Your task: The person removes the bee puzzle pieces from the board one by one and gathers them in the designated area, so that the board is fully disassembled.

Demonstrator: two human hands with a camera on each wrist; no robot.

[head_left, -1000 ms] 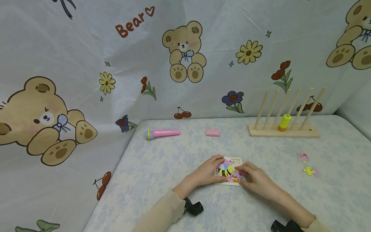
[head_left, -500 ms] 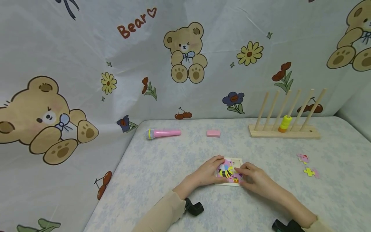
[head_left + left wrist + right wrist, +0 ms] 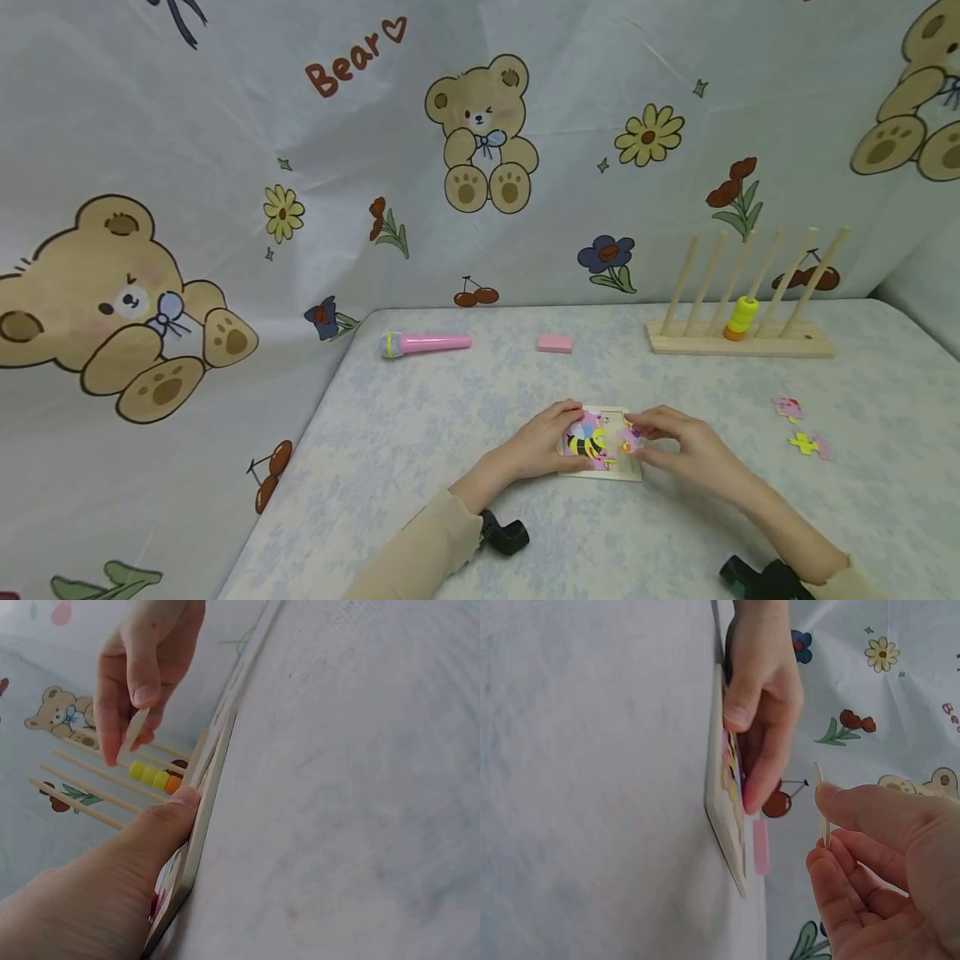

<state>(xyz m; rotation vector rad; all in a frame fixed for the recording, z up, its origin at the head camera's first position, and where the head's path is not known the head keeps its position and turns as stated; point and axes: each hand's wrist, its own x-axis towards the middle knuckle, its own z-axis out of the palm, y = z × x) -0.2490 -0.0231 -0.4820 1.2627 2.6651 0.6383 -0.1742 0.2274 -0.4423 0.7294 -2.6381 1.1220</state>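
A small wooden puzzle board (image 3: 621,472) with a bee picture lies on the table. My left hand (image 3: 534,450) grips its left side, thumb along the near edge and fingers at the far edge. Just off the board's right part, my right hand (image 3: 693,454) pinches a pink puzzle piece (image 3: 628,438) between thumb and fingers. The right wrist view shows this piece (image 3: 825,831) edge-on, raised and apart from the board (image 3: 715,772). Bare wood of the board's recess shows on its right side. Loose puzzle pieces (image 3: 804,443) lie farther right.
A wooden peg rack (image 3: 738,344) with yellow and orange beads on one peg stands at the back right. A pink toy microphone (image 3: 435,342) and a pink block (image 3: 554,343) lie toward the back. Behind the table hangs a bear-print cloth (image 3: 337,150).
My right hand has lifted a piece out of the board's lower right and moved slightly right with it, baring wood there. My left hand has kept its grip on the board.
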